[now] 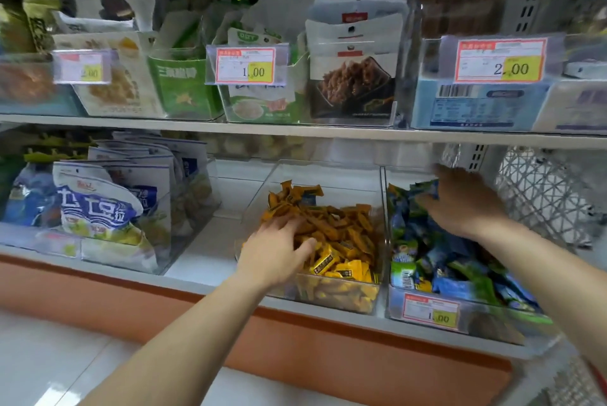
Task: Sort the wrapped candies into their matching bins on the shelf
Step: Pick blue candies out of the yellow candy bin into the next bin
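A person's bare forearms reach up from six o'clock over an orange base panel (98, 294) to the lower shelf (203, 254) of a shop display. The left hand (276, 251), just below centre, lies palm down on the heap of yellow candies (341, 234) in the clear middle bin (328, 299). Its fingers (282, 225) are stretched out and relaxed, tips sunk among the wrappers at its twelve o'clock, thumb splayed toward three; it grasps nothing. At three o'clock from it, the right hand (463, 205) spreads over the blue-and-green candies (453, 267) in the right-hand bin (486, 323), which carries a price tag (431, 311) on its front. A blue wrapper sits at the fingertips (motion blur hides whether they grip it). At nine o'clock stand blue-and-white snack bags (98, 205). Beyond, at twelve o'clock, the upper shelf holds packets behind a red-bordered price label (244, 65).
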`<action>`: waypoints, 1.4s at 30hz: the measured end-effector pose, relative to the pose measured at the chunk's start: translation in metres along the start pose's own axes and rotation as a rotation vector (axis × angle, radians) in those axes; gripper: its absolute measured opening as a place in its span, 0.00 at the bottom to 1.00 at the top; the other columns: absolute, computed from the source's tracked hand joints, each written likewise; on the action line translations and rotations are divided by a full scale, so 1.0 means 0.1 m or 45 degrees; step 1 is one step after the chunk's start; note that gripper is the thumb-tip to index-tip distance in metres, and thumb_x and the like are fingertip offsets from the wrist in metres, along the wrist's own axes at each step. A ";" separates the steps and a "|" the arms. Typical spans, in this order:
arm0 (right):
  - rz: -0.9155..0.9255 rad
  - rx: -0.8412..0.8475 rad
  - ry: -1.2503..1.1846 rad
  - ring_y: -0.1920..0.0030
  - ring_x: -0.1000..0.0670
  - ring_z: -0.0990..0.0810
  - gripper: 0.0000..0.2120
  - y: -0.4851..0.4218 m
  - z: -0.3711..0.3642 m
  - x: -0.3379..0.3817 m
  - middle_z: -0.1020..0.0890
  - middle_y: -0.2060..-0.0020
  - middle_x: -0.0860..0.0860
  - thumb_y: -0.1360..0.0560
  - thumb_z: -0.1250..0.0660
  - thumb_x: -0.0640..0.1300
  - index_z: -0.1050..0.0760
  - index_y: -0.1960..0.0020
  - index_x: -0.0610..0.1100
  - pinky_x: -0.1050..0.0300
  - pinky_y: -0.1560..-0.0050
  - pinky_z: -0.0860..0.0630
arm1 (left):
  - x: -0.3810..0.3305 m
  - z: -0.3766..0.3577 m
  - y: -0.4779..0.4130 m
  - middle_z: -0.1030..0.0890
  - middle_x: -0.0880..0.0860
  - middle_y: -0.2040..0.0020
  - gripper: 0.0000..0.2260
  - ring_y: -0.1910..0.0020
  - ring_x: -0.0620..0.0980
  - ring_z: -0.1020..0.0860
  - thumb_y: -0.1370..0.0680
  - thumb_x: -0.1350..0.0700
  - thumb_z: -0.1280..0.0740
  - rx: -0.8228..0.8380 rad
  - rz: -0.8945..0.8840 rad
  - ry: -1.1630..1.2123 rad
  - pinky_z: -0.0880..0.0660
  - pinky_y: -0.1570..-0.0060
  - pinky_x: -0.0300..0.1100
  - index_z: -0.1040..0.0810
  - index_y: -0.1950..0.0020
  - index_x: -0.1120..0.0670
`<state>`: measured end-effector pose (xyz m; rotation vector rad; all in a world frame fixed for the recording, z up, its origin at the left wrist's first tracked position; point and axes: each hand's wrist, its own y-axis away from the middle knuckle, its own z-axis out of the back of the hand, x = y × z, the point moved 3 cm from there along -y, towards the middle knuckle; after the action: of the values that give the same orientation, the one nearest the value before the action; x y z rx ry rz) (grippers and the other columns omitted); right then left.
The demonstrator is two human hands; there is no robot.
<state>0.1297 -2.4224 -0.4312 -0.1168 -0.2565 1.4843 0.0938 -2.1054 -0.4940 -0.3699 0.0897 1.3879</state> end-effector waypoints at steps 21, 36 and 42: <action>0.039 0.630 -0.728 0.48 0.41 0.20 0.11 -1.04 -1.33 2.01 0.18 0.47 0.39 0.21 0.36 0.42 0.21 0.43 0.37 0.50 0.48 0.24 | 0.24 -0.18 -0.01 0.30 0.42 0.27 0.26 0.28 0.46 0.34 0.23 0.38 0.40 -0.127 -0.113 0.106 0.34 0.34 0.44 0.33 0.25 0.41; -0.024 0.584 -0.800 0.47 0.43 0.19 0.19 -1.01 -1.29 1.99 0.17 0.47 0.42 0.25 0.27 0.53 0.18 0.42 0.39 0.50 0.47 0.24 | 0.25 -0.12 0.04 0.31 0.41 0.26 0.26 0.27 0.45 0.34 0.23 0.40 0.39 -0.178 -0.138 0.130 0.35 0.32 0.43 0.33 0.25 0.41; 0.100 0.314 -0.696 0.61 0.52 0.23 0.12 -0.96 -0.85 1.96 0.18 0.56 0.47 0.22 0.30 0.47 0.18 0.46 0.39 0.59 0.66 0.32 | 0.24 -0.13 0.01 0.30 0.40 0.27 0.26 0.29 0.44 0.33 0.25 0.40 0.39 -0.158 -0.103 0.144 0.34 0.33 0.43 0.32 0.26 0.40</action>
<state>0.2556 -2.2298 -0.4716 0.4889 -0.5084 1.5932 0.0996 -2.0864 -0.5135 -0.5500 0.0807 1.2957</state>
